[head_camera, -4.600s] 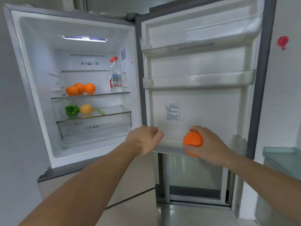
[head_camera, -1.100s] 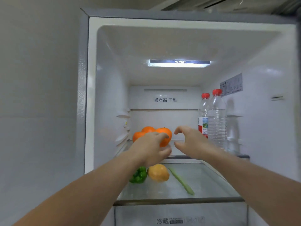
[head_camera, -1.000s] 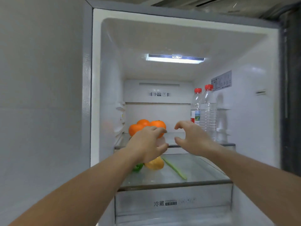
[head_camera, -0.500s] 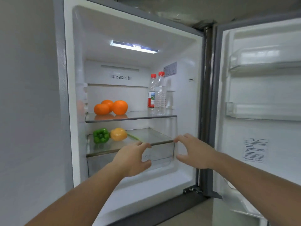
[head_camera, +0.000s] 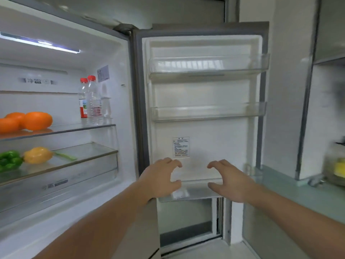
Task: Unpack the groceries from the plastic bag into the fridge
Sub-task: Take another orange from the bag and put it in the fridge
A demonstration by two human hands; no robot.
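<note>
The fridge stands open, its door (head_camera: pixel 205 94) swung out in front of me. Oranges (head_camera: pixel 37 120) lie on the upper glass shelf at the left, with two red-capped water bottles (head_camera: pixel 91 100) behind them. On the shelf below lie a green pepper (head_camera: pixel 9 160), a yellow pepper (head_camera: pixel 38 155) and a thin green vegetable (head_camera: pixel 65 156). My left hand (head_camera: pixel 158 180) and my right hand (head_camera: pixel 229 180) hover side by side before the lower door bin, fingers loosely curled, holding nothing. The plastic bag shows blurred at the far right (head_camera: pixel 336 165) on the counter.
A pale green counter (head_camera: pixel 298 195) runs along the right beside the door, under a wall cabinet (head_camera: pixel 330 28). The door carries two clear bins (head_camera: pixel 207 111) higher up. A drawer (head_camera: pixel 56 186) sits under the lower glass shelf.
My view has swung right from the fridge interior to the door. Both hands pulled back from the shelves and moved right, still holding nothing. The orange held earlier is out of my right hand.
</note>
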